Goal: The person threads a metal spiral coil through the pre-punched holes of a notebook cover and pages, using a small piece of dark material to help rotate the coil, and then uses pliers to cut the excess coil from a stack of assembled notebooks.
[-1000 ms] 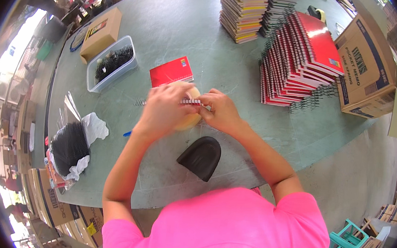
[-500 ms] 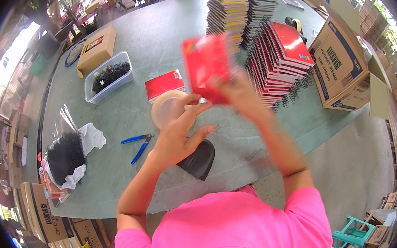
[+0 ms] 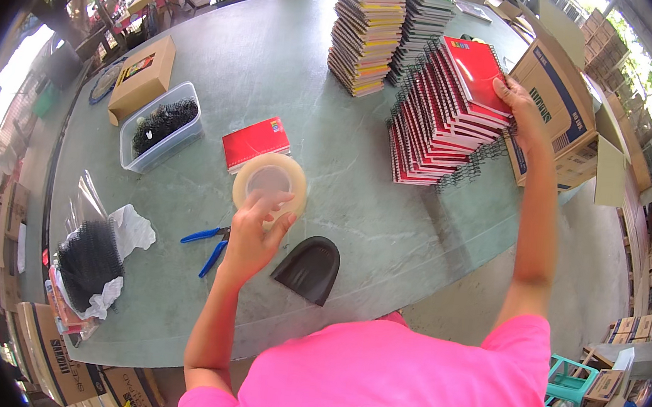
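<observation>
our left hand [image 3: 255, 228] is raised over the green tabletop [image 3: 291, 69], fingers curled around the lower rim of a pale yellow ring of tape [image 3: 270, 185], held near the middle. at two o'clock our right arm stretches out, the right hand [image 3: 522, 106] gripping the top red spiral-bound notebook [image 3: 473, 73] of a slanted stack; its fingertips are hidden behind the cover. a black curved scoop [image 3: 309, 268] lies at six o'clock.

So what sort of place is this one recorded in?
Probably a small notebook binding or packing workshop: stacks of spiral notebooks cover a large green table, with cardboard cartons alongside.
</observation>
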`<state>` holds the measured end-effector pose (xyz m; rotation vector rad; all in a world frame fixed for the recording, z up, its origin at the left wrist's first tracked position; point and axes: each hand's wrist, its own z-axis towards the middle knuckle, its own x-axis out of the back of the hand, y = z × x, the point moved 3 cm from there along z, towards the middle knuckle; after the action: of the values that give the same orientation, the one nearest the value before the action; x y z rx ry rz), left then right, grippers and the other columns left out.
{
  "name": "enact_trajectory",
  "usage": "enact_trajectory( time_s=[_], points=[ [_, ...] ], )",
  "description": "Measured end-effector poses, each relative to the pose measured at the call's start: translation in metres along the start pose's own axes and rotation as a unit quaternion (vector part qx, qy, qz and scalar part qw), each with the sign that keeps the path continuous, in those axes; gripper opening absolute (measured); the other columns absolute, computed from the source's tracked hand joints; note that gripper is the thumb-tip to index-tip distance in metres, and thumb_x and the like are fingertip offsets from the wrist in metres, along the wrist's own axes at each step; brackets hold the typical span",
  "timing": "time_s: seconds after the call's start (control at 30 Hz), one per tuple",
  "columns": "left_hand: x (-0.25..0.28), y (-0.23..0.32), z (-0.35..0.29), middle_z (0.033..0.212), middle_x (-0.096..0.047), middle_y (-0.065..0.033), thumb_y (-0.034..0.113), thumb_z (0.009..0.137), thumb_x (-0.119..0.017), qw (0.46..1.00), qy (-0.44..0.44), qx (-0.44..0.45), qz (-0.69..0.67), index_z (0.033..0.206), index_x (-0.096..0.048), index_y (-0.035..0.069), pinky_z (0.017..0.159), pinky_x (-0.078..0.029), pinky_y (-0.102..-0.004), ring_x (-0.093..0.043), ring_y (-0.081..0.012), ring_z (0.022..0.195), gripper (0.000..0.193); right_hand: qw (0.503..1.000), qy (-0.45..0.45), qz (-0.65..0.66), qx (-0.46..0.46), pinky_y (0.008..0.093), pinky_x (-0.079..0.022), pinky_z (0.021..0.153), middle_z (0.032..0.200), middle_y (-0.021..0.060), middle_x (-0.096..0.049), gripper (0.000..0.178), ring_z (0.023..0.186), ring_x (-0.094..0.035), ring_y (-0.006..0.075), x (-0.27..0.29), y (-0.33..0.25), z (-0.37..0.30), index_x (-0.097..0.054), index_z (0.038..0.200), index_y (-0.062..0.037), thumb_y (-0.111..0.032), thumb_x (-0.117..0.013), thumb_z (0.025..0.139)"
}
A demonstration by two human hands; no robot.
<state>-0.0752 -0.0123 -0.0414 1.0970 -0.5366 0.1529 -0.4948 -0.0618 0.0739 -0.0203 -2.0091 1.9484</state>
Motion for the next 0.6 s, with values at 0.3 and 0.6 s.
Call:
enact_trajectory(
  time_s=[0.3, 0.6],
  points=[
    [-0.010, -0.015, 0.003, 0.099, -0.060, -0.0140, 0.009, 0.081, -0.066, 0.999, -0.044, 0.031, 0.004, 0.107, -0.062, 0.006, 0.069, -0.050, -0.0340, -0.061, -0.0248, 0.083, 0.027, 0.993, 0.067, -0.053, 0.079, 0.0273, -0.027, 0.106, 0.141, 0.0148, -0.041, 0.048, 0.127, -0.041, 0.0197, 0.000, 0.000, -0.010, -0.038, 0.137, 0.0024, -0.011, -0.041, 0.091],
    [0.057, -0.119, 0.072, 0.092, -0.066, -0.0123, 0.009, 0.079, -0.065, 0.957, 0.067, -0.050, 0.278, 0.097, -0.067, 0.005, 0.077, -0.047, -0.0349, -0.059, -0.0280, 0.087, 0.019, 0.760, 0.284, -0.350, 0.468, 0.0396, -0.022, 0.110, 0.139, 0.0155, -0.043, 0.039, 0.134, -0.032, 0.0269, -0.033, -0.066, -0.077, -0.050, 0.130, -0.0030, -0.016, -0.049, 0.093]
  ],
)
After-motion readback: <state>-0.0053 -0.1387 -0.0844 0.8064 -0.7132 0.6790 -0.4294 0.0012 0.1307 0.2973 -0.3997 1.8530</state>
